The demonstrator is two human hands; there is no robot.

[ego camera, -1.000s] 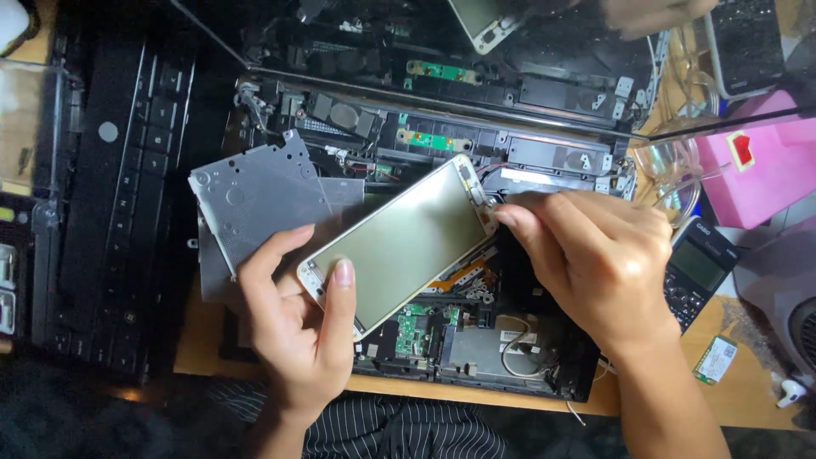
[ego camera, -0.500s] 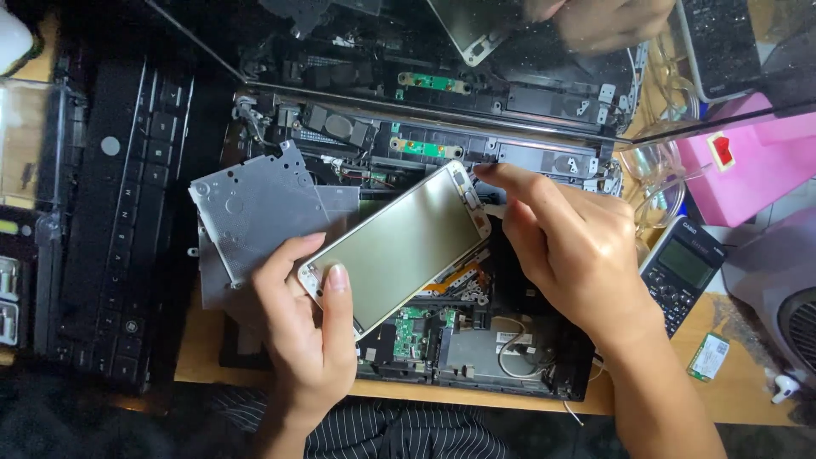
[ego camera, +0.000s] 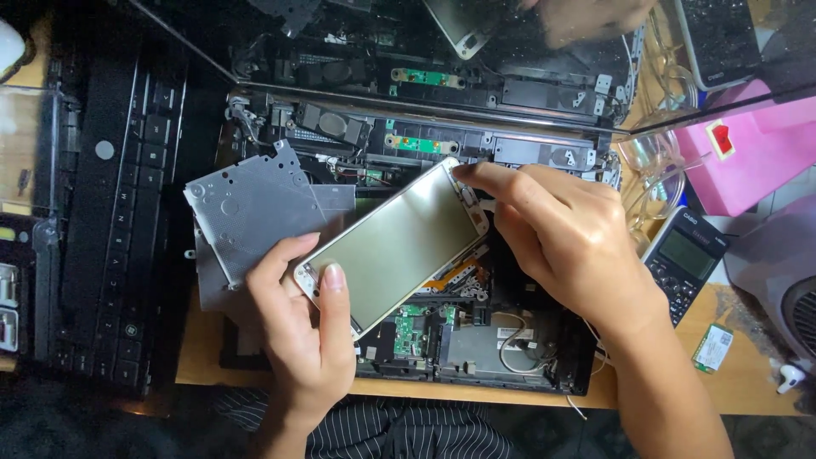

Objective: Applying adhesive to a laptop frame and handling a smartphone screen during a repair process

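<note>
We hold the metal plate [ego camera: 395, 246] over the opened laptop [ego camera: 476, 340], at centre frame. Our left hand [ego camera: 306, 340] grips its 7 o'clock corner, thumb on top; our right hand [ego camera: 569, 242] pinches the 1 o'clock corner. We judge it thin, stiff, light and smooth: hold it by the edges. At 3 o'clock lies a dark calculator [ego camera: 684, 263]; at 2 o'clock a pink box [ego camera: 752, 166] bears a small red label [ego camera: 721, 138].
</note>
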